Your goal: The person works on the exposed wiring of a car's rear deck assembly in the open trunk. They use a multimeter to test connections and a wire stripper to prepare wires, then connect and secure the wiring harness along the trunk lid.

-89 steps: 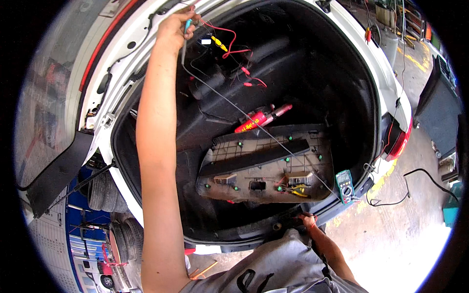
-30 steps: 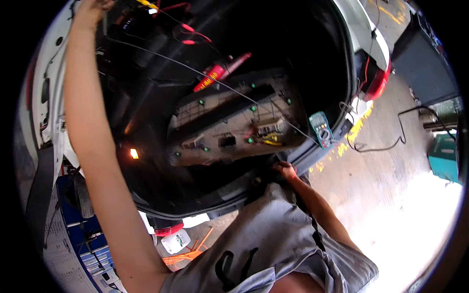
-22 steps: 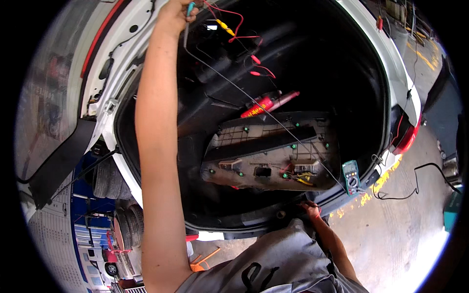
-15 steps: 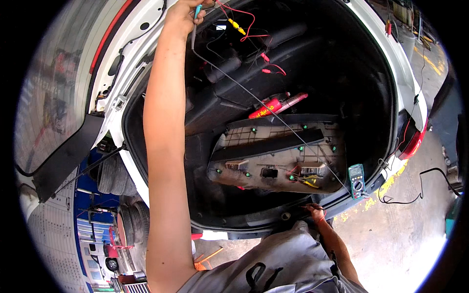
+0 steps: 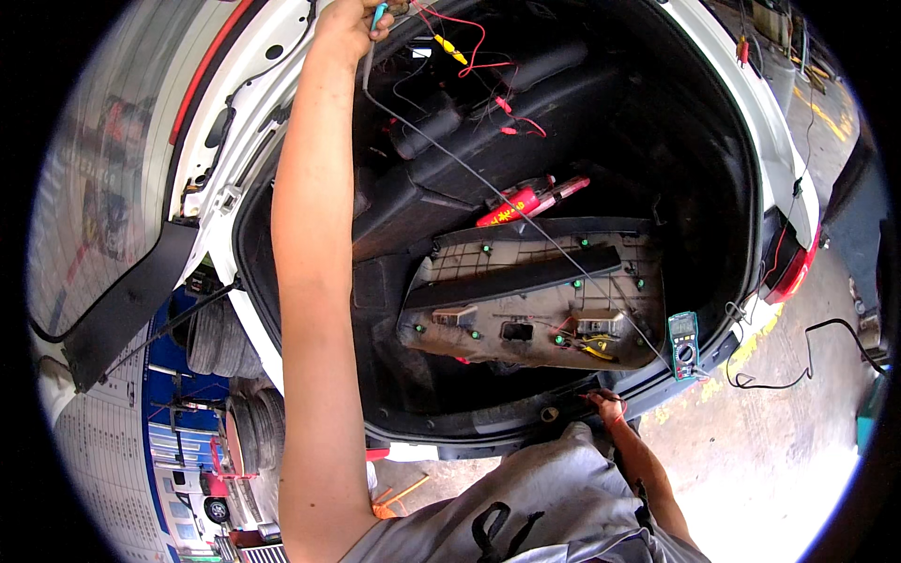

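My left arm reaches up to the far left edge of an open car trunk point(image 5: 394, 385). There my left hand point(image 5: 349, 30) is closed around a light blue-handled probe point(image 5: 379, 15), close to loose red wires. From this hand a dark cable point(image 5: 479, 175) runs across the trunk toward a teal-edged multimeter point(image 5: 684, 343) on the right of the sill. My right hand point(image 5: 608, 406) is low at the sill, its fingers pinched on a thin red wire; the pinched end is hard to make out.
A detached trim panel point(image 5: 544, 324) with green clips lies in the trunk, yellow-handled pliers point(image 5: 597, 349) on it. Behind it is a red tool or container point(image 5: 511, 206). A yellow clip point(image 5: 450, 49) and red connectors point(image 5: 504, 105) hang on wires. Tires point(image 5: 255, 422) stand outside, left.
The view has shifted very slightly. Both hands keep their places and their holds.
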Motion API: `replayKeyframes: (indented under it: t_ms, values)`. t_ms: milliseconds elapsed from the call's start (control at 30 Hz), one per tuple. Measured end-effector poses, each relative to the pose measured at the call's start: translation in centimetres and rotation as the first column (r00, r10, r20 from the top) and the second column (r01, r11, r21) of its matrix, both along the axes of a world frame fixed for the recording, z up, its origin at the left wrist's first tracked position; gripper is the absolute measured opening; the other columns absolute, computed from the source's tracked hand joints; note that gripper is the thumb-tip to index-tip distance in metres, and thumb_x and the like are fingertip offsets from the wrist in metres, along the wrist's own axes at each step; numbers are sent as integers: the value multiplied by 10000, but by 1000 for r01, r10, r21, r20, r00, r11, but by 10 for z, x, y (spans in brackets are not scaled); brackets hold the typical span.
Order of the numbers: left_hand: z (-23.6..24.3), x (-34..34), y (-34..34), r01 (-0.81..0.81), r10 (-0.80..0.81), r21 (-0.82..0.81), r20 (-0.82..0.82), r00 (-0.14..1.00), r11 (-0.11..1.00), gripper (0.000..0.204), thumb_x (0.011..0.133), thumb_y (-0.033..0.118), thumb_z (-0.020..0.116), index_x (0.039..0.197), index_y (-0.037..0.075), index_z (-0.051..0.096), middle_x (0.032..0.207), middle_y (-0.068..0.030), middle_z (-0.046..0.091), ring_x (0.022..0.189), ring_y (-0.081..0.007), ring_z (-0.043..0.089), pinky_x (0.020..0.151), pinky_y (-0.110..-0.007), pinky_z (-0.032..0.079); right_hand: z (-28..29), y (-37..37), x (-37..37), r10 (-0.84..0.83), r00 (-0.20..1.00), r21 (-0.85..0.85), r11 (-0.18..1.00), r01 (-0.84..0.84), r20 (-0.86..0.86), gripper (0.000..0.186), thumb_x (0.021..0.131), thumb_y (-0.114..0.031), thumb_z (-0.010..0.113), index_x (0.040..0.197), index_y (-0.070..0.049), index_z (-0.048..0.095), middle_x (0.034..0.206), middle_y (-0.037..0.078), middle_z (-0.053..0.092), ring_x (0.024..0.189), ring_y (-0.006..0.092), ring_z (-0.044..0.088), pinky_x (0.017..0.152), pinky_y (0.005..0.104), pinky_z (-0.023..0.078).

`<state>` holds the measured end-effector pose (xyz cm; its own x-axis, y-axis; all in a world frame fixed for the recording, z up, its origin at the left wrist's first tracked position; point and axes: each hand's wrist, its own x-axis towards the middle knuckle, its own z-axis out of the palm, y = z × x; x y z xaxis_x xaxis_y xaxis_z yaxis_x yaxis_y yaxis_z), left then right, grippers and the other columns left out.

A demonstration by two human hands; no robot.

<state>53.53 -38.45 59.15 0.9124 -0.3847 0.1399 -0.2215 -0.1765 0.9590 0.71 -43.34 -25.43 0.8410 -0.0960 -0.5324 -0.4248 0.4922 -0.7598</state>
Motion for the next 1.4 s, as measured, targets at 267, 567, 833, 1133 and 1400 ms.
replayKeyframes:
  t_ms: [267,567,833,1133,1400]
  values:
    - [-1,-5,-4,37,-37,1,11,999,999,206,932,72,538,1133,87,581,807,-124,669,427,-143,454,372,-283,285,-34,5,-1,-26,999,-68,997,29,46,204,875,-134,691,1028,1,687,866,64,695,771,180,641,725,308,518]
    - [-10,0,9,12,-13,-33,-4,1000,999,242,925,62,551,1164,88,576,822,-120,660,435,-135,453,383,-272,283,12,-2,-6,31,999,-8,999,-31,-24,208,878,-128,679,1037,4,697,884,64,707,805,179,650,743,292,516]
    - [-6,41,23,-213,169,142,270,948,967,359,931,234,636,1271,118,641,1115,-43,688,865,-181,549,622,-235,380,23,-3,-1,48,992,-174,982,-68,-119,230,858,-192,684,994,-9,711,875,43,709,769,148,634,704,294,504]
    - [-9,11,-8,-134,134,-10,117,984,991,302,934,153,643,1223,65,636,1105,-75,708,589,-91,441,484,-231,280,63,-15,2,-13,999,16,1000,14,-44,212,897,-224,700,1020,-54,726,887,23,719,773,129,629,676,270,481]
    - [-6,10,-5,-140,139,5,96,986,990,336,936,144,630,1251,29,608,1158,-83,686,584,-98,408,501,-239,289,56,-11,3,-22,1000,41,999,22,-13,177,883,-149,692,1003,-22,719,902,27,714,808,140,628,733,283,501]
